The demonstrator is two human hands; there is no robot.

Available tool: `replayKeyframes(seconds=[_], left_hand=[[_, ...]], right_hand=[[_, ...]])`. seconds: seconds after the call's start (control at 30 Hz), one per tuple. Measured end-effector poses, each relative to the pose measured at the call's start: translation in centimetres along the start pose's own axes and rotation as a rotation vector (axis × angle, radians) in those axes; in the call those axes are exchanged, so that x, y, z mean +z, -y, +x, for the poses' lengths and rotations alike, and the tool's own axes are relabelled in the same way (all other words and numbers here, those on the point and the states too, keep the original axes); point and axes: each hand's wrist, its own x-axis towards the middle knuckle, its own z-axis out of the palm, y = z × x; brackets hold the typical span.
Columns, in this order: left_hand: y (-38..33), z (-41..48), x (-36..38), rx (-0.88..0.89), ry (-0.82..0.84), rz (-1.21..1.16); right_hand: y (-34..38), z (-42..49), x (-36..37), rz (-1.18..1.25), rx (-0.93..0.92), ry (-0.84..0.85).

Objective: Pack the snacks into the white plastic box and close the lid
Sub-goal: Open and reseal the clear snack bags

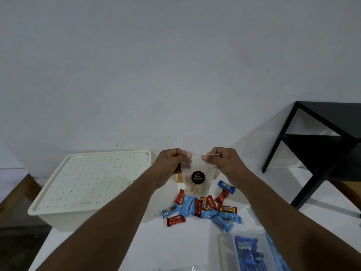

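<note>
Both hands raised at frame centre, holding a clear biscuit pouch (197, 178) by its top edge. Left hand (172, 163) fingers pinched shut on the upper left corner; right hand (224, 161) fingers pinched shut on the upper right. Pouch hangs upright, round black label facing the camera. White plastic box (91, 184) sits left of centre on the white surface (175, 249), lid on. Pile of red and blue wrapped snacks (203, 209) lies just below the pouch, right of the box. Clear container (224, 249) holding blue packets, lower right.
</note>
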Motion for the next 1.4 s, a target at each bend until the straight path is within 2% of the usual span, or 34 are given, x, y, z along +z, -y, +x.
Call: replayKeyframes(seconds=[0.13,0.27,0.37,0.53,0.73,0.87,1.0,1.17,1.4], left_hand=[[-0.3,-0.1,0.0,0.01,0.026,0.147],[-0.3,0.0,0.1,0.044,-0.019,0.154],[-0.6,-0.2,0.2,0.031,0.005,0.154],[-0.5,-0.5,0.6,0.047,0.019,0.291],[-0.6,-0.4,1.2,0.111,-0.039,0.353],[-0.5,-0.8,1.0,-0.026,0.08,0.188],[-0.4,-0.9,0.8,-0.171,0.145,0.093],[0.2,-0.9,0.7,-0.165,0.142,0.064],[0.7,-0.7,1.6,-0.058,0.028,0.228]], right_hand=[[0.0,-0.5,0.1,-0.005,0.042,0.052],[0.0,-1.0,-0.1,0.06,0.072,0.041],[0.6,-1.0,-0.5,0.048,0.032,0.005],[0.5,-1.0,-0.1,-0.034,0.005,0.069],[0.1,-1.3,-0.4,0.132,0.09,0.009],[-0.1,-1.4,-0.6,0.135,0.094,0.009],[0.6,-1.3,-0.4,0.004,0.056,0.016],[0.7,-0.8,0.4,-0.012,0.067,-0.048],[0.1,-0.6,1.6,0.09,0.157,-0.013]])
